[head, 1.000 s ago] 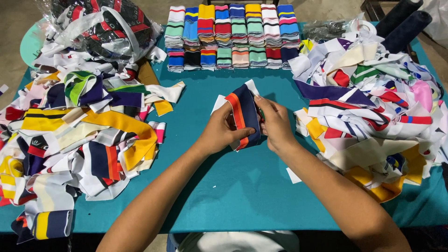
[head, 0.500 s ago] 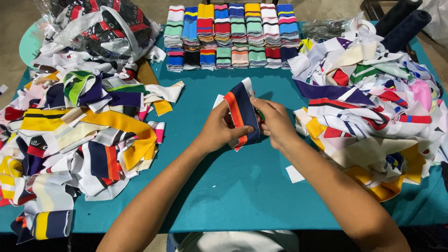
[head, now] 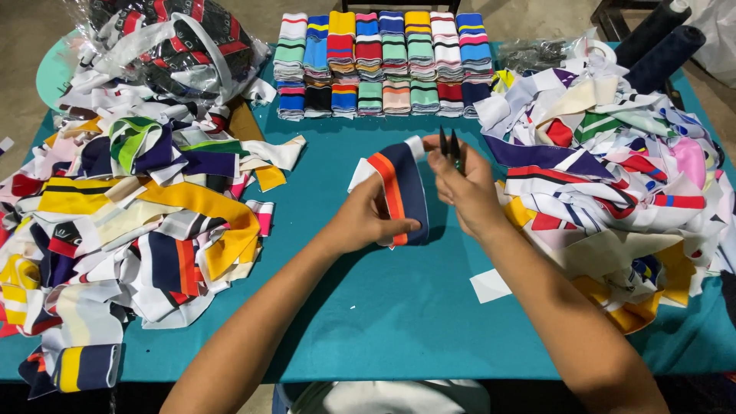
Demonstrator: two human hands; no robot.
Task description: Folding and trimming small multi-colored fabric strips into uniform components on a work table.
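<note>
Navy knit band (head: pixel 402 192) with an orange stripe and white edge sits at the middle of the teal bench (head: pixel 399 322), and serves here as the reference point. The left hand (head: pixel 364 222) is closed over its near end, thumb pressed on the lower edge, pinning it to the cloth. The right hand (head: pixel 468 188), just right of the band, is closed around a small pair of dark snips (head: pixel 451 146), whose blades point away from the person and stand just past the band's far white corner, which the fingertips appear to pinch.

Beyond the band, folded striped pieces (head: pixel 383 65) lie in neat rows. Left of it spreads a loose heap of mixed strips (head: pixel 130 222); farther left and back, a clear bag (head: pixel 169 42) of red and black pieces. Right of it lies a second heap (head: pixel 621 176), and a small white scrap (head: pixel 489 285) lies near the right forearm.

Assessment: trimming is in hand, at the band's far end. The next move appears to call for holding the band taut and setting the blades against the loose thread or edge, clear of the knit itself.
</note>
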